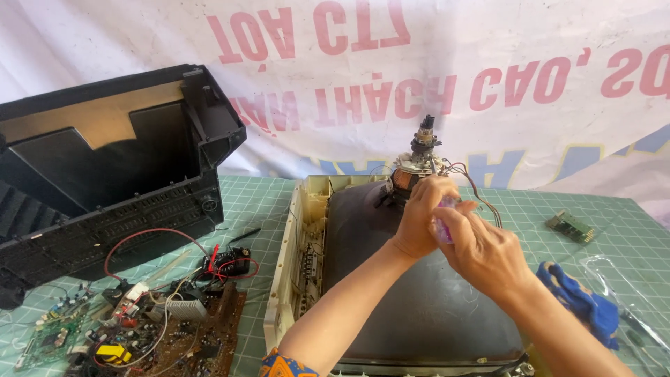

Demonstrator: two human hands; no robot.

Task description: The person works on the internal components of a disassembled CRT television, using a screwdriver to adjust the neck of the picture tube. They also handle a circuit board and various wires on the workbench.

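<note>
Head view: both my hands met at the tube neck [419, 164] of the picture tube [419, 293], which lay face down in its cream front frame [283, 279] on the tabletop [258, 202]. Left hand [422, 216] wrapped the copper yoke just below the neck; right hand [481, 251] closed on a small purple item [443, 227], pressed against the left. Neck axis pointed up and away from me, left hand nearer it. Black rear shell [112, 167] sat well left of the tube, blue cloth [579, 300] right.
</note>
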